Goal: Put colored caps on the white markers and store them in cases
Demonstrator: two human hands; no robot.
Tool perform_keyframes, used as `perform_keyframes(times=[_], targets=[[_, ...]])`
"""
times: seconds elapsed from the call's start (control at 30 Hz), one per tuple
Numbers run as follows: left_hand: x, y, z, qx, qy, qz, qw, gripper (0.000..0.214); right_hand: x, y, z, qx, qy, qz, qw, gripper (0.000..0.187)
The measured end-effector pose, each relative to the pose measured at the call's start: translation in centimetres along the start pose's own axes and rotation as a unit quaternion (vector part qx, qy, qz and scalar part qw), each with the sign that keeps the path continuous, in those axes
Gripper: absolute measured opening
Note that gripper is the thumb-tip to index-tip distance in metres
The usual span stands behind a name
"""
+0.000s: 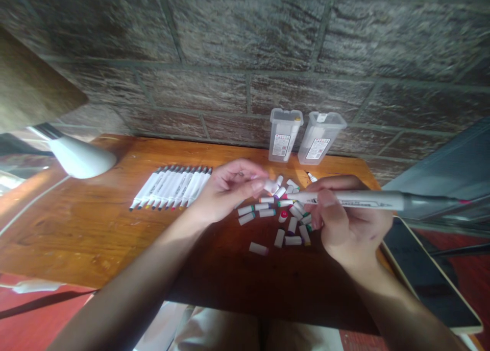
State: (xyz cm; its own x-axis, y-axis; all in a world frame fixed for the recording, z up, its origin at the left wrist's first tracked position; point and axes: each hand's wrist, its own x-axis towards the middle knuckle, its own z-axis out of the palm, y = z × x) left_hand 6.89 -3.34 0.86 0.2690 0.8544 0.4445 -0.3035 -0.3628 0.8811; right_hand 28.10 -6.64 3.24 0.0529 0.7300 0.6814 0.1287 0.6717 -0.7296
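A white marker [360,200] lies in my right hand [348,223], closed around its barrel. Its dark end with a bare pink tip points right, and its other end, pinkish, points left. My left hand [233,185] pinches a white marker cap [270,186] between thumb and fingers, a short way left of the marker's left end. Below and between both hands lie many loose white caps [267,213] with coloured ends, among them a cap with a red top [283,216]. One cap [259,248] sits apart, nearer the front edge.
White markers [172,187] lie in a row on the wooden table [95,233]. Two clear plastic cases [281,136] stand against the brick wall. An uncapped marker [312,177] lies behind my right hand. A lamp [78,154] stands left; a tablet [429,274] lies at right.
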Motion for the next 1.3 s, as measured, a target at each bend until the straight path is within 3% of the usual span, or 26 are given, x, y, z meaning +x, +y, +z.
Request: perform_keyframes(times=[0.07,0.17,0.3,0.6,0.87,1.07,1.3], targets=[[0.1,0.2,0.2,-0.002,0.004,-0.003,1.0,0.024,0.6,0.2,0.2,0.069,0.018,0.09,0.993,0.014],[0.4,0.6,0.6,0.012,0.027,-0.005,1.0,0.024,1.9,0.8,0.3,0.197,0.044,0.234,0.951,0.025],[0.6,1.0,0.9,0.032,0.07,0.006,0.997,0.022,3.1,1.9,0.4,0.278,0.055,0.319,0.904,0.036],[0.9,0.8,0.6,-0.003,0.12,-0.019,0.993,0.03,2.3,1.9,1.0,0.265,0.023,0.32,0.909,0.021],[1.0,0.6,0.5,-0.06,0.139,-0.048,0.987,0.021,2.5,2.2,1.0,0.299,0.004,0.358,0.885,0.031],[1.1,0.8,0.8,-0.171,0.123,-0.113,0.971,0.024,2.4,1.4,1.0,0.278,-0.016,0.32,0.906,0.034],[0.6,1.1,0.9,-0.229,0.034,-0.151,0.961,0.031,2.2,0.2,1.0,0.248,-0.056,0.269,0.929,0.03]])
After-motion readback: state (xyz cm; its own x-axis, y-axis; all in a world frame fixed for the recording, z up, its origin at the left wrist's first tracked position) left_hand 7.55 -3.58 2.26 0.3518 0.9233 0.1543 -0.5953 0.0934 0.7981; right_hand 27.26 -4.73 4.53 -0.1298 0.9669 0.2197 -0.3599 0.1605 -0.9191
